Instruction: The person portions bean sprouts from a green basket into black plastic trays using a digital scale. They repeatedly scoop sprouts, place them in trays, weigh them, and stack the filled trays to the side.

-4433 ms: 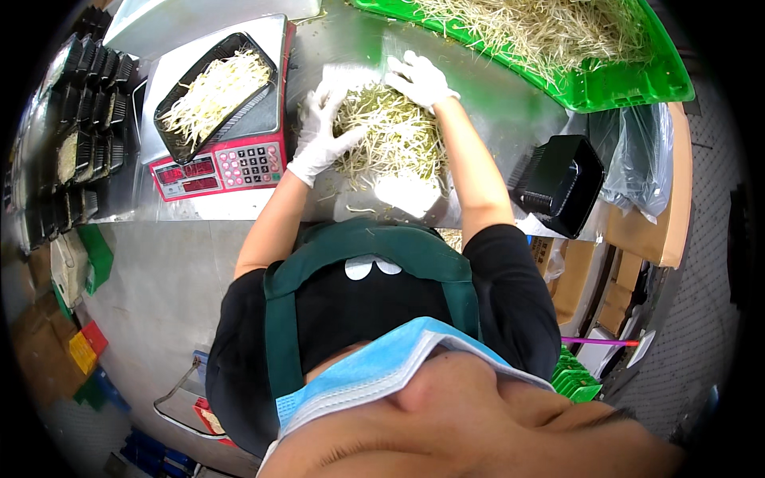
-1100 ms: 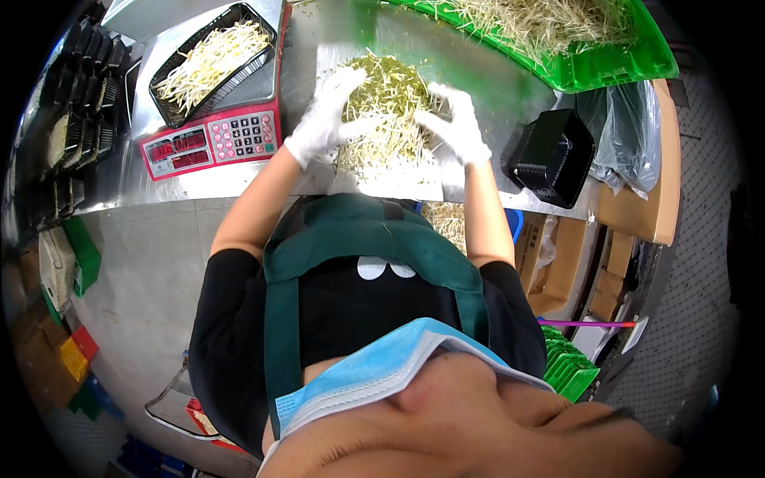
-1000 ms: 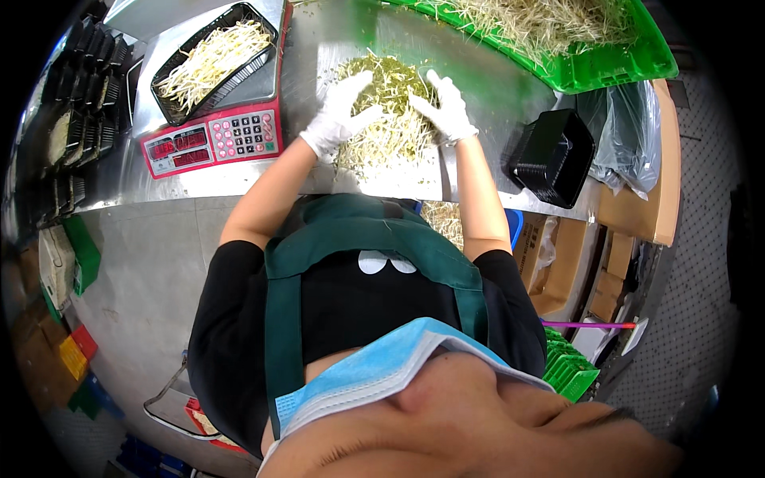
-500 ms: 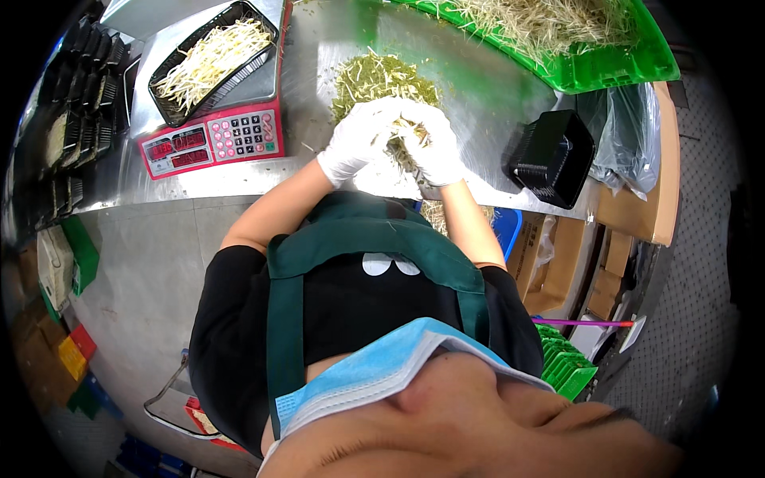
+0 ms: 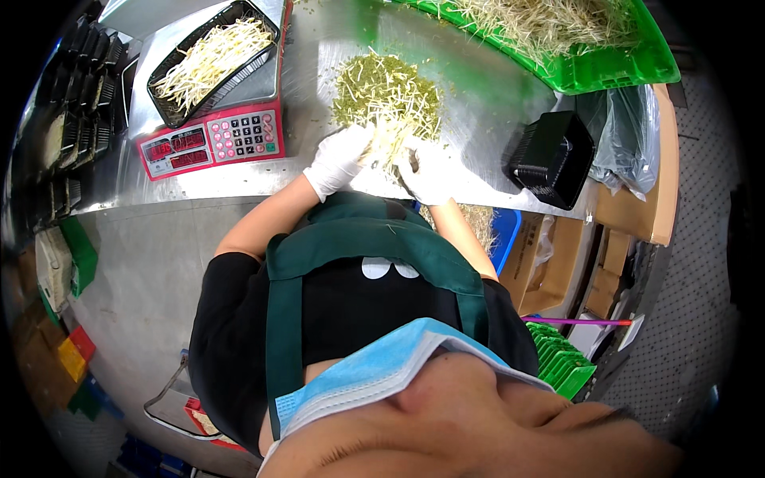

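Observation:
A loose heap of bean sprouts mixed with green husks (image 5: 388, 92) lies on the metal table in front of me. Pale bean sprouts (image 5: 389, 146) bunch together at its near side, between my white-gloved hands. My left hand (image 5: 338, 162) curls its fingers round the left side of this bunch. From the right, my right hand (image 5: 428, 173) grips the bunch's edge with bent fingers and thumb, a dark gap showing inside the curl. The gloves and sprouts partly hide the fingertips.
A black tray of sprouts (image 5: 213, 65) rests on a red-fronted scale (image 5: 209, 140) at left. Empty black trays (image 5: 554, 159) stand at right near a clear plastic bag (image 5: 628, 143). A green crate (image 5: 610, 76) full of sprouts is at the far right. Stacked black trays (image 5: 80, 103) line the left edge.
My hands have moved apart and slightly nearer me, the left going left. The pale sprouts that were covered by the gloves now show between them, against the heap.

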`<state>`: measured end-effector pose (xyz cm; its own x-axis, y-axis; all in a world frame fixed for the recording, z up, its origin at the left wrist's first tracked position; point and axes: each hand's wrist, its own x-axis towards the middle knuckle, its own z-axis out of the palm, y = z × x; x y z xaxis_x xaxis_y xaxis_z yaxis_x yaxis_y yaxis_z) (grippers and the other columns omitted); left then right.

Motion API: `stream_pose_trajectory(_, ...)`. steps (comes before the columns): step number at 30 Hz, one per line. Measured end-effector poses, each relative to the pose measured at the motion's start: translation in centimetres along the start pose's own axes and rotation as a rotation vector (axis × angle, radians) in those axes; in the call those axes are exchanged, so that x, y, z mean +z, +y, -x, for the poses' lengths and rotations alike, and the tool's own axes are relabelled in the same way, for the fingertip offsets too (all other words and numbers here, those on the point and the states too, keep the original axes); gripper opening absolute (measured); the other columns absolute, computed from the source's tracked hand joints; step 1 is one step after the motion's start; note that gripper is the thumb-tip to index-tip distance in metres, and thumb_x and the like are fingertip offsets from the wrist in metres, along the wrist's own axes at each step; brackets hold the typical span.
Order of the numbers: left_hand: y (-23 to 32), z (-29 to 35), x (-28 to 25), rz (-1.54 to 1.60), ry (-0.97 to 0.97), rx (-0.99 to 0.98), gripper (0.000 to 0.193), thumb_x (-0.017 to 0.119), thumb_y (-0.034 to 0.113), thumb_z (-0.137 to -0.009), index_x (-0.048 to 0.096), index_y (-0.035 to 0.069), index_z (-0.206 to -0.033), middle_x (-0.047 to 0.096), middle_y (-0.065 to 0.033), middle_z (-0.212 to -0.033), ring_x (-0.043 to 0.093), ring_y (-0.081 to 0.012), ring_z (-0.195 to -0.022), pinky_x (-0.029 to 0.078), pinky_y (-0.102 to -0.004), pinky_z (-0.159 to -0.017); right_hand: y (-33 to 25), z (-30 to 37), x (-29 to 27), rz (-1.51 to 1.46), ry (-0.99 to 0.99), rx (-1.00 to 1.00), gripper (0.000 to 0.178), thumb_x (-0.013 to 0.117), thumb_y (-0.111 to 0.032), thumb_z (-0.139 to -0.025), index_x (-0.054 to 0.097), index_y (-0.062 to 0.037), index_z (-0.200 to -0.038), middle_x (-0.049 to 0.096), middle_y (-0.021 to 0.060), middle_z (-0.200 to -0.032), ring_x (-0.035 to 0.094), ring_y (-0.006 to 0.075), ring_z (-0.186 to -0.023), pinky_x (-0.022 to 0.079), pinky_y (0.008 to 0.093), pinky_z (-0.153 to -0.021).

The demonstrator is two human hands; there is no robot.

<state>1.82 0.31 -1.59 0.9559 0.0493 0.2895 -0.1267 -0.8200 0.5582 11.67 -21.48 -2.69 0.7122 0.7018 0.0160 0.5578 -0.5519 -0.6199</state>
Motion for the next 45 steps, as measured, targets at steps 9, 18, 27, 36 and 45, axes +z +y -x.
stream_pose_trajectory(9,0.7,0.8,-4.4,-0.015,-0.416,-0.276,0.073,0.074,0.025,-0.072,0.035,0.010,-0.132,0.052,-0.0186,-0.109,0.060,-0.0368,-0.087,0.051,-0.0440,-0.073,1.2,0.3,-2.5,0.229,0.038,-0.203,0.116,0.061,-0.075,-0.062,0.025,-0.0015,-0.145,0.028,0.0280,-0.145,0.029,0.0473,-0.132,0.025,0.0499,-0.109)
stream_pose_trajectory(18,2.1,-1.6,-2.4,0.164,-0.151,0.084,0.040,0.069,0.026,-0.078,0.059,0.004,-0.109,0.061,-0.0172,-0.098,0.059,-0.0348,-0.090,0.049,-0.0401,-0.077,-3.9,-4.7,-0.1,0.105,0.195,-0.418,0.075,0.065,-0.044,-0.075,0.043,-0.0110,-0.139,0.049,0.0240,-0.128,0.043,0.0401,-0.121,0.033,0.0490,-0.104)
stream_pose_trajectory(27,0.9,1.9,-2.5,0.326,0.067,-0.167,0.077,0.076,0.019,-0.068,0.042,0.008,-0.137,0.050,-0.0171,-0.126,0.053,-0.0313,-0.110,0.044,-0.0369,-0.092,-4.4,-4.6,-7.3,-1.092,0.296,0.053,0.050,0.069,-0.004,-0.076,0.052,0.0028,-0.122,0.061,0.0151,-0.117,0.062,0.0237,-0.102,0.050,0.0322,-0.090)
stream_pose_trajectory(36,0.3,-4.8,-0.4,-0.203,0.039,0.023,0.095,0.069,0.050,-0.069,0.030,0.006,-0.144,0.035,-0.0170,-0.143,0.037,-0.0309,-0.125,0.022,-0.0533,-0.107,0.7,1.5,-23.0,-1.496,0.696,-0.209,0.064,0.068,-0.014,-0.078,0.039,0.0048,-0.133,0.044,0.0260,-0.134,0.047,0.0394,-0.122,0.042,0.0583,-0.098)
stream_pose_trajectory(45,-5.3,-14.7,0.5,-0.092,0.198,-0.136,0.034,0.061,0.032,-0.087,0.057,0.004,-0.107,0.061,-0.0129,-0.095,0.058,-0.0304,-0.090,0.044,-0.0434,-0.077,14.3,4.6,-26.2,-0.461,0.631,0.540,0.068,0.074,-0.015,-0.080,0.039,0.0061,-0.135,0.055,0.0186,-0.125,0.056,0.0219,-0.110,0.042,0.0317,-0.097)
